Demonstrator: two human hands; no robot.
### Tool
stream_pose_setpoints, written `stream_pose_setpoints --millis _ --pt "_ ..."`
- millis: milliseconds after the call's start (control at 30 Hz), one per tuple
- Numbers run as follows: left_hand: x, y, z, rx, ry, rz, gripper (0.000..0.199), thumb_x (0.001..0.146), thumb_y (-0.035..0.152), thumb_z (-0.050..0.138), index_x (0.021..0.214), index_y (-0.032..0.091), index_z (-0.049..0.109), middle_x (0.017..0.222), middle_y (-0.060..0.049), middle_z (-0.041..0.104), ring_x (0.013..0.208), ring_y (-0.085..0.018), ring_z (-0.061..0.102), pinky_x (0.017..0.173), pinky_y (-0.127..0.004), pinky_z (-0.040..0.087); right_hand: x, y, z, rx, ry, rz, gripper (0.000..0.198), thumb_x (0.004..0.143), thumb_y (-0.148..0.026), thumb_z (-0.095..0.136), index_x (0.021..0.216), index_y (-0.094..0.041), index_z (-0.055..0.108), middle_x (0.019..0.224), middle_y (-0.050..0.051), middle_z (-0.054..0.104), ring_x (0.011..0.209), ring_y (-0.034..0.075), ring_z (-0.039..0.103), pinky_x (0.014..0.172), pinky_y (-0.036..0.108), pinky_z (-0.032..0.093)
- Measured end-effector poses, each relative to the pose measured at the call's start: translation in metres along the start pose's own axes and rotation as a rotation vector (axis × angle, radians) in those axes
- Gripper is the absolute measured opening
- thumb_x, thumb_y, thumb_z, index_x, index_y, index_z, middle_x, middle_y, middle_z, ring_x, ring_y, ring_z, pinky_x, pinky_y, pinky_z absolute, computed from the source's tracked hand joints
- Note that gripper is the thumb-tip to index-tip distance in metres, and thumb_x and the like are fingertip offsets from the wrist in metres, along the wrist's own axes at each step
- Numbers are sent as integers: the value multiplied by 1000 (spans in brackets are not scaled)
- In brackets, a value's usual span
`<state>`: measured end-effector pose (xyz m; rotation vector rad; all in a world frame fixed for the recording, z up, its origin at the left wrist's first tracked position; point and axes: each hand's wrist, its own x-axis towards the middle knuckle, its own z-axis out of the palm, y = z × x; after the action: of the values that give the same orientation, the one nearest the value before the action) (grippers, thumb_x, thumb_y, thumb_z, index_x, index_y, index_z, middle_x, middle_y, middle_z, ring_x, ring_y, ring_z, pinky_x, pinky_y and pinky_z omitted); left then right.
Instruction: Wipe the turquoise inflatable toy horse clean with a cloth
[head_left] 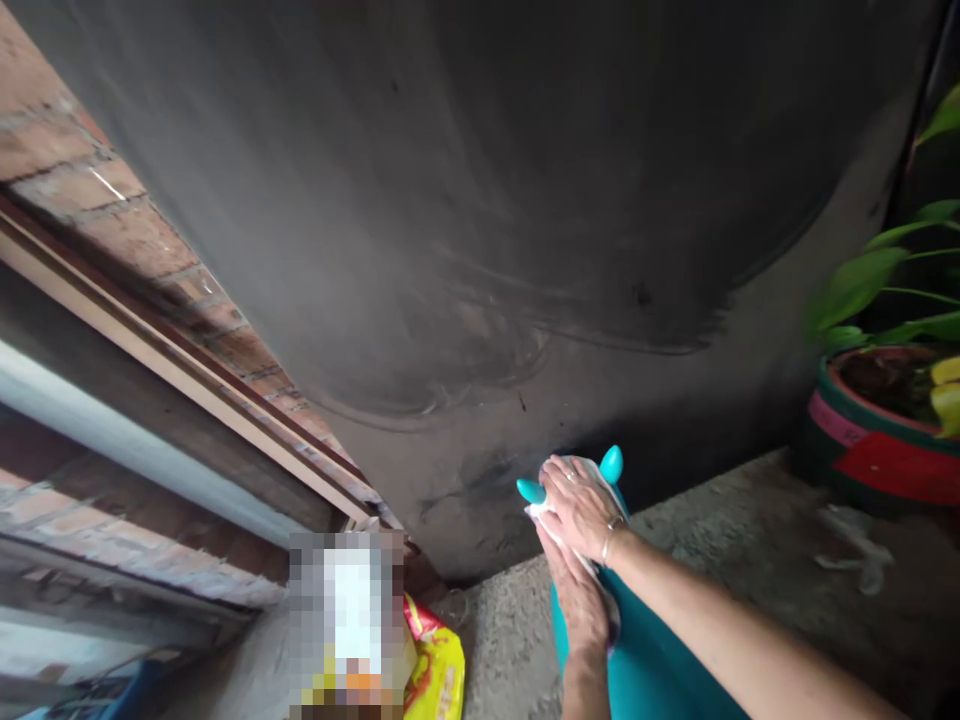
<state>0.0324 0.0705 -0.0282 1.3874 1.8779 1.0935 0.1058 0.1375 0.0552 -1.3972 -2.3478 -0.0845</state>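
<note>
A teal toy-like object (652, 655) with a smooth body stands low in front of me, with two pointed horn-like knobs at its top. My right hand (581, 505), with a ring and a bracelet, presses a white cloth (596, 469) onto the top between the knobs. Just below it my left hand (581, 598) lies along the near side, its fingers reaching up under the right hand and against the cloth. Both hands grip the cloth; the hands hide most of it and part of the teal surface.
A dark, smeared wall panel (525, 200) rises behind the teal object. At right stands a potted plant (892, 460) with green leaves. A yellow and red plastic packet (439, 670) lies on the rough floor beside a blurred-out patch. Brickwork (142, 220) and a ledge run along the left.
</note>
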Motion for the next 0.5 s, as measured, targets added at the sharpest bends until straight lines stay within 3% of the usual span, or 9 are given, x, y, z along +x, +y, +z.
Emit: stream_pose_setpoints --millis 67,133,200,267,367,433,500 --pt "-19 -15 3 149 -20 37 59 100 35 15 151 7 17 158 -13 18 144 -21 19 119 -36 28 -35 0 17 14 86 15 61 92 -39 42 149 -20 31 153 7 38 142 29 31 121 48 24" --pt "-44 -39 8 272 -34 51 59 93 34 38 145 7 36 154 -16 28 143 -31 22 119 -50 26 -82 0 46 43 238 50 71 92 -35 43 153 -33 7 156 0 30 141 29 33 119 51 30" --pt "-68 -65 16 363 -1 58 56 89 34 47 138 8 49 149 -20 35 140 -37 29 116 -56 31 -127 1 79 59 284 160 76 92 -28 40 153 -29 -6 156 8 29 135 33 42 105 48 48" --pt "-83 -86 26 461 96 114 53 90 35 45 135 9 53 149 -22 35 139 -38 30 113 -55 35 -156 4 105 186 311 356 76 92 -27 37 152 -28 -10 157 9 27 135 32 42 104 45 50" --pt "-79 -96 37 510 203 192 54 93 35 41 142 11 45 150 -22 34 140 -38 29 111 -59 36 -155 17 120 356 306 438 77 92 -28 36 150 -34 -14 157 6 28 136 33 39 107 50 48" --pt "-61 -84 40 470 247 274 60 95 33 37 149 10 27 152 -24 30 141 -37 27 110 -60 37 -131 30 117 449 296 376 80 91 -34 40 149 -37 -15 159 5 24 139 35 34 107 55 46" --pt "-38 -61 38 381 240 341 67 96 33 35 152 7 8 155 -28 16 143 -37 21 111 -55 39 -101 41 109 539 293 312 87 90 -41 46 148 -34 -19 160 8 18 141 38 27 109 59 41"
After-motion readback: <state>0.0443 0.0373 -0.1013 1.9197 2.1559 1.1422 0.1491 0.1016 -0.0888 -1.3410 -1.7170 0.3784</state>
